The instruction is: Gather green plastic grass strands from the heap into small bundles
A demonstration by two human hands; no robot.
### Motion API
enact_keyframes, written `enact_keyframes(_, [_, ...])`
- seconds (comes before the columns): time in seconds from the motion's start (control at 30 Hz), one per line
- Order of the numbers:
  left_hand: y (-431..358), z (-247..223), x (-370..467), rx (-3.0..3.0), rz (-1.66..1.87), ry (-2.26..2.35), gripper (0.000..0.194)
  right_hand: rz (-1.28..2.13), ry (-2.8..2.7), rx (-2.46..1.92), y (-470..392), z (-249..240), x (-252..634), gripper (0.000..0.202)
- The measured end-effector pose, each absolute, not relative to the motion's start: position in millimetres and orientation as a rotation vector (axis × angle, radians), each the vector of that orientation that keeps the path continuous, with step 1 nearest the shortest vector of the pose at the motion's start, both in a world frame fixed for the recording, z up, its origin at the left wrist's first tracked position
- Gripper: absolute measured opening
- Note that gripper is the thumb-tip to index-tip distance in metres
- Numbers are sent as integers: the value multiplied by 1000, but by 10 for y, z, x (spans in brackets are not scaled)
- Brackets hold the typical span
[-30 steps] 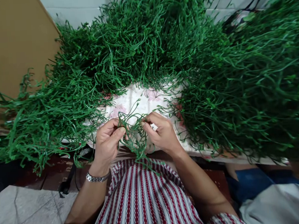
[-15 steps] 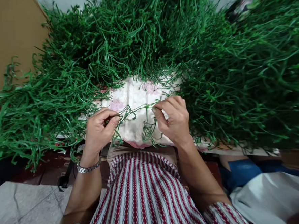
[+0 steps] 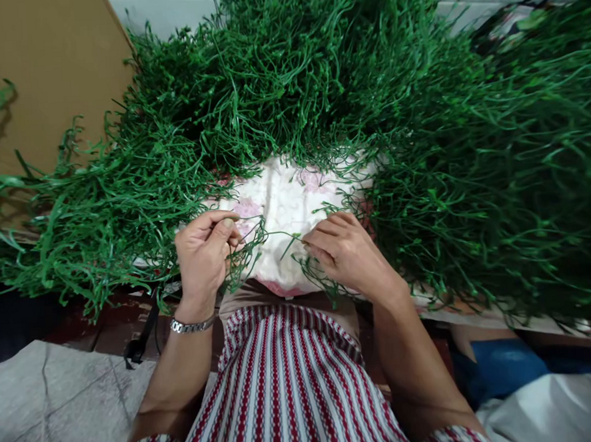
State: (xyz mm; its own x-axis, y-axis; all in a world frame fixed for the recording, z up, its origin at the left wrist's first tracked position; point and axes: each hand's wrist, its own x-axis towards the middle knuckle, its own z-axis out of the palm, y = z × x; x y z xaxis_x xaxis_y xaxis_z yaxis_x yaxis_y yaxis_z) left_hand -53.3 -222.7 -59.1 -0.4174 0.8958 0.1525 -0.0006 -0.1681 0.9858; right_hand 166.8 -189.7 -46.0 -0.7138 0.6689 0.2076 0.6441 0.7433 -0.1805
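Note:
Thin green plastic-looking stems (image 3: pixel 257 245) hang beneath my left hand (image 3: pixel 204 250), whose thumb and forefinger are pinched on one of them. My right hand (image 3: pixel 345 251) is closed, fingertips pressed on a green stem (image 3: pixel 289 243) with a small lighter piece near its end. A thin strand runs between the two hands over a white cloth (image 3: pixel 284 201) with pink floral patches. More green stems (image 3: pixel 324 279) dangle below my right hand. What lies inside its curled fingers is hidden.
A large heap of green stems (image 3: pixel 286 68) fills the back, with more piles left (image 3: pixel 114 205) and right (image 3: pixel 498 188). A brown board (image 3: pixel 42 96) leans at the far left. A person's blue-clothed leg (image 3: pixel 509 364) shows at the lower right.
My right hand has turned palm down, fingers curled more tightly. The short stem by its fingertips now slants. The whole view has shifted, so the scene sits further right.

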Motion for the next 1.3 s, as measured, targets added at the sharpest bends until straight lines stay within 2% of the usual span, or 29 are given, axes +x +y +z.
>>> enact_keyframes(0.1, [-2265,-580,-491,1306,1663,1605,16,127,-2620,-1022,-1928,-482,1647,18])
enact_keyframes(0.2, [-2391,-487,-456,1813,1673,1920,27,92,-2541,-1044,-1956,-496,1610,20])
enact_keyframes(0.3, [-2532,-397,-419,2342,1459,1958,17,67,-2498,-1042,-1980,-504,1568,20])
enact_keyframes(0.4, [-2575,-417,-378,2576,1151,1989,8,55,-2445,-1033,-1994,-512,1546,19])
enact_keyframes(0.57, [-2463,-595,-388,2481,1143,2154,8,117,-2440,-953,-2029,-497,1551,18])
enact_keyframes(0.8, [-2433,-571,-469,2069,1320,1736,8,452,-2680,-753,-2186,-350,1598,18])
enact_keyframes(0.87, [-2451,-563,-477,2061,1337,1665,11,528,-2590,-724,-2197,-294,1653,18])
enact_keyframes(1.0, [-2475,-553,-471,2090,1259,1498,16,482,-2232,-721,-2107,-170,1741,16])
enact_keyframes(1.17, [-2459,-479,-431,1959,1147,1284,17,633,-2450,-435,-1925,-157,1622,30])
enact_keyframes(1.3, [-2458,-455,-407,1855,1104,1190,15,719,-2349,-334,-1883,-329,1491,22])
